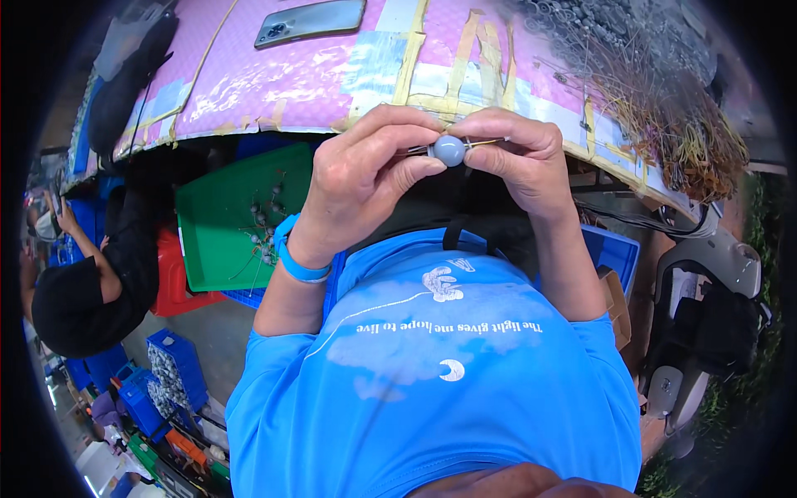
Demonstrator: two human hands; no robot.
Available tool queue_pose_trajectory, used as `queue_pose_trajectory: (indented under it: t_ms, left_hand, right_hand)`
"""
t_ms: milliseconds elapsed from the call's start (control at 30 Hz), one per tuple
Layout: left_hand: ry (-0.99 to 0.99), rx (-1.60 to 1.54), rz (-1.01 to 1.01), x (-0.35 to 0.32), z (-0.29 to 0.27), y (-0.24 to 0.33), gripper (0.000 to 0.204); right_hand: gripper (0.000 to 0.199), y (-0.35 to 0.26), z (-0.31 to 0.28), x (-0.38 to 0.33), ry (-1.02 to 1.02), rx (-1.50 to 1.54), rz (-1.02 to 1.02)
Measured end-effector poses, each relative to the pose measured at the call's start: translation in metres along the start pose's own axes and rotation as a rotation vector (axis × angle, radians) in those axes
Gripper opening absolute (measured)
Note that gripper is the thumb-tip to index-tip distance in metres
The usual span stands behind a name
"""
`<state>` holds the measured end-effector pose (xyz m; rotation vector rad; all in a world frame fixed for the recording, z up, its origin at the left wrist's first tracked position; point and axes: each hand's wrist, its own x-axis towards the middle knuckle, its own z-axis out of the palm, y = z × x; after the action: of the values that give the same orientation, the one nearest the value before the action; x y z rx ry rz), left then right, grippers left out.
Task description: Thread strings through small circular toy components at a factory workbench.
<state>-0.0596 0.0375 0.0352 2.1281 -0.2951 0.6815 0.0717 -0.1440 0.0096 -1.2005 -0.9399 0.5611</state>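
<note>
A small grey-blue round bead on a thin wire [449,150] is pinched between both hands, close to the edge of the pink taped table [274,83]. My left hand [365,178] grips the bead's left side with thumb and fingers; a blue band circles that wrist. On the bead's right side, my right hand [519,158] holds the wire end. Both hands hover above my lap, just in front of the table edge.
A phone [310,21] lies on the table top. A heap of wired pieces [664,116] covers the table's right end. A green tray [237,216] with several beaded wires sits at left, over a red crate. Another person in black [79,290] works at left.
</note>
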Motion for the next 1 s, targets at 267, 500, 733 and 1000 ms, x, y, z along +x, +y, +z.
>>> queue_pose_trajectory:
  t_ms: [267,500,733,1000]
  left_hand:
    - [0.076,-0.04,-0.136,-0.01,0.006,-0.006,0.023]
    - [0.073,0.083,-0.155,-0.021,-0.006,-0.002,0.023]
    - [0.074,0.339,-0.416,-0.057,-0.071,-0.003,0.018]
    - [-0.045,0.85,-0.763,-0.125,-0.14,-0.03,0.024]
  right_hand:
    - [0.015,0.004,0.016,-0.004,0.258,0.192,0.057]
    - [0.015,0.014,0.024,0.003,0.134,0.194,0.149]
    - [0.02,0.011,0.002,0.007,0.124,0.007,0.35]
    - [0.023,-0.012,-0.088,-0.019,0.712,-1.105,0.319]
